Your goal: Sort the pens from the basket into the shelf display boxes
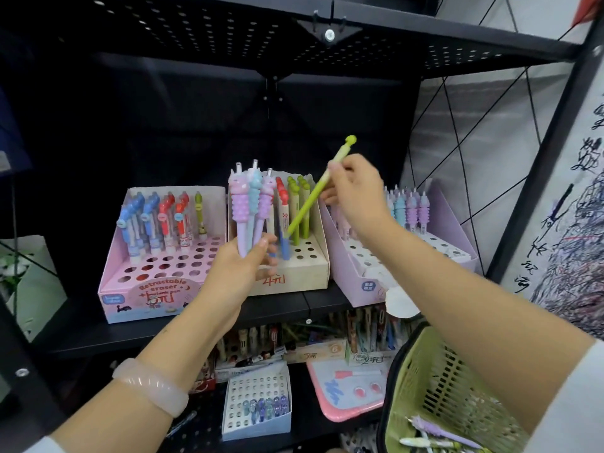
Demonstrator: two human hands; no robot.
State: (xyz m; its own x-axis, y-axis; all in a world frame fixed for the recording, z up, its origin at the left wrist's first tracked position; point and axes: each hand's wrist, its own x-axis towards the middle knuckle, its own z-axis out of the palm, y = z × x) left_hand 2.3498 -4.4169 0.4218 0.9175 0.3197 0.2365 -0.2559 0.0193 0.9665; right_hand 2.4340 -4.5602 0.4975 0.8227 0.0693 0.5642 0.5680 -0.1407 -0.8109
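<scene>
Evidently the right hand (354, 188) was pinching a green pen (318, 191) near its upper end, between thumb and fingertips, with the pen tilted so that its lower tip pointed down at the holed top of the beige middle display box (294, 273); that slant looked chosen to aim the tip into a free hole just beside the row of matching green pens (299, 207) already standing at the far right of that box. The left hand (242, 266) was wrapped around a small bunch of purple and blue ribbed pens (251, 204), held upright in front of the same box, probably kept in reserve so the right hand could seat one pen at a time. Those ribbed pens matched the pastel ones standing in the lilac display box (359, 273) to the right, so they likely belonged there rather than in the middle box. On the left, the pink display box (147, 295) held blue, red and one green retractable eraser pens at its far rows, with its near holes vacant. All three boxes sat on the black shelf (98, 335). Near the right forearm, the green basket (434, 380) carried a few loose pens (428, 433) at its bottom, so the sorting seemed partway done. Whether the green pen's tip had already entered a hole was not clear.
</scene>
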